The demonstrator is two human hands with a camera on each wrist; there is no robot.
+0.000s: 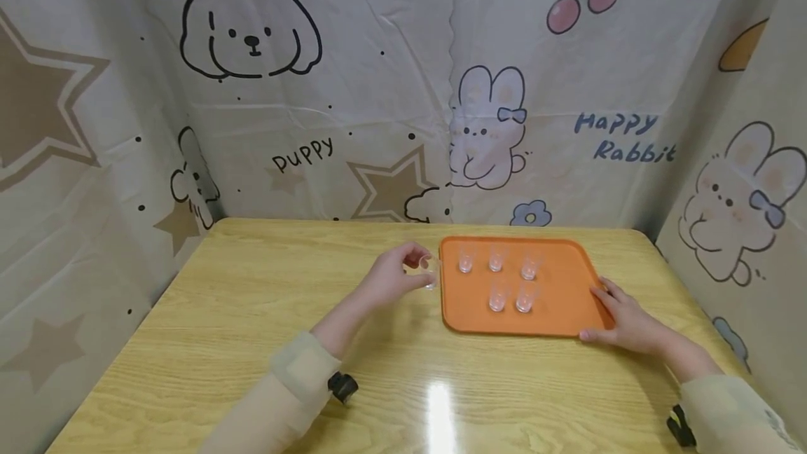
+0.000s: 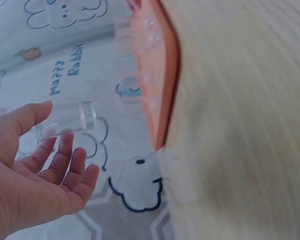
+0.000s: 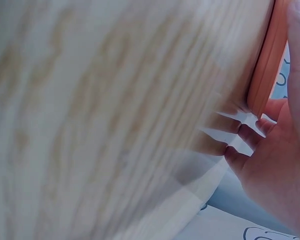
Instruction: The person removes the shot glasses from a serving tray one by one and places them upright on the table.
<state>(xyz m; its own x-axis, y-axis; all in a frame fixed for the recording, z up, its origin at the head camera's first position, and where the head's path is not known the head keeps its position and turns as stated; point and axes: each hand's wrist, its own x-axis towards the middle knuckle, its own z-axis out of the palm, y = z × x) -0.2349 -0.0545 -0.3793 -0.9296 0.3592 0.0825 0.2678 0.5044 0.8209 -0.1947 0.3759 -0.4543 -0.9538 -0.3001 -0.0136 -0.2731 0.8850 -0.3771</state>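
Observation:
My left hand [image 1: 394,275] pinches a small clear cup [image 1: 430,273] between thumb and fingers, just off the left edge of an orange tray [image 1: 567,279]. In the left wrist view the cup [image 2: 67,117] is see-through, with its thick base pointing toward the table side; the other fingers are loosely bent. Several matching clear cups stand on the tray in two rows, among them a back-left cup [image 1: 465,260] and a front cup [image 1: 497,298]. At the tray's front right corner, my right hand [image 1: 633,324] holds the rim with thumb and fingers.
The tray lies on a light wooden table [image 1: 252,279], toward its back right. A printed cloth [image 1: 353,90] with rabbits, a puppy and stars hangs behind the table and along both sides.

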